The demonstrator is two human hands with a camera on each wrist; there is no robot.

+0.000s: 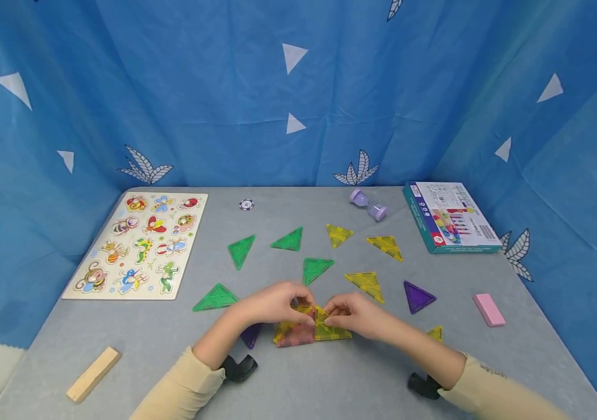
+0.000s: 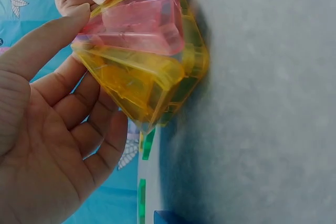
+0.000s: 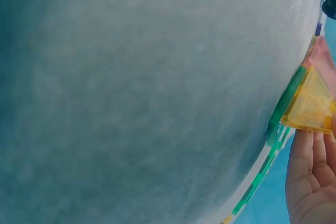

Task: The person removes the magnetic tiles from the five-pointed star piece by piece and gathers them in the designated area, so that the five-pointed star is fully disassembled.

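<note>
Low over the grey table, my left hand (image 1: 277, 303) grips the top of a standing cluster of translucent magnetic triangle tiles. Its thumb and index finger meet at the peak, where a pink tile (image 2: 136, 22) and a yellow tile (image 2: 131, 77) come together. On the other side my right hand (image 1: 356, 314) pinches a yellow triangle tile (image 3: 310, 103) upright beside the pink one. Green shows at the base of the cluster in the right wrist view. A purple triangle tile (image 1: 251, 336) lies half hidden behind my left forearm.
Loose green tiles (image 1: 220, 297), yellow tiles (image 1: 367, 284) and a purple tile (image 1: 420, 297) lie beyond the hands. An insect puzzle board (image 1: 185, 201) is at left, with a wooden block (image 1: 92, 374) nearer. An hourglass (image 1: 368, 204), a box (image 1: 450, 216) and a pink block (image 1: 489, 310) occupy the right.
</note>
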